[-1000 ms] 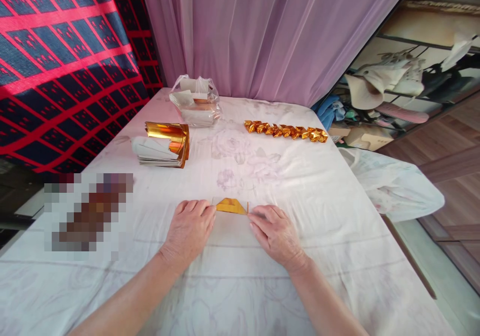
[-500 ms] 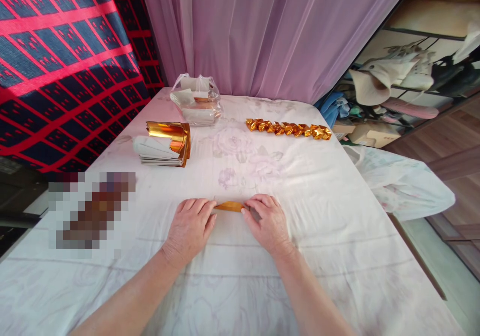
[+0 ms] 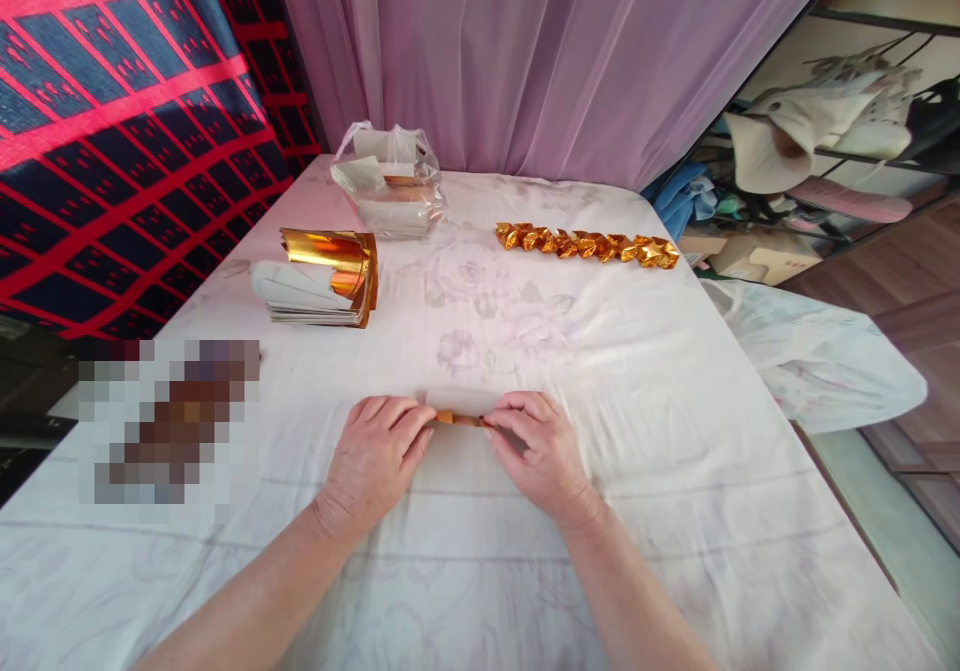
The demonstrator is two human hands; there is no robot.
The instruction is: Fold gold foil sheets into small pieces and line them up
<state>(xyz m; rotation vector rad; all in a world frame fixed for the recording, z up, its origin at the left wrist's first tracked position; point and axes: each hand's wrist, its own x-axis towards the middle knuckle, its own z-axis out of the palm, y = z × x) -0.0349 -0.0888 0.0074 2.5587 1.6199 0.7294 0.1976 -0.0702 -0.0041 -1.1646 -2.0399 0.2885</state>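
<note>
Between my two hands lies a piece of gold foil paper (image 3: 463,418), its gold edge showing as a narrow strip and a pale sheet part standing out beyond it. My left hand (image 3: 379,456) pinches its left end between thumb and fingers. At the right end, the thumb and fingertips of my right hand (image 3: 540,456) close on the paper. Farther left is a bent stack of gold foil papers (image 3: 322,281) with white backs. A row of folded gold foil pieces (image 3: 585,243) runs across the back right.
A clear plastic bag (image 3: 390,186) of papers stands at the back, near the purple curtain (image 3: 480,61). A blurred-out object (image 3: 184,421) lies at the left. The table has a pale flowered cloth (image 3: 637,371). Beyond its right edge are a white bag (image 3: 840,361) and shelves with caps.
The gold face between my hands has narrowed to a thin strip, and a pale part of the sheet now shows beyond it. Both hands keep their pinch. The view has shifted slightly.
</note>
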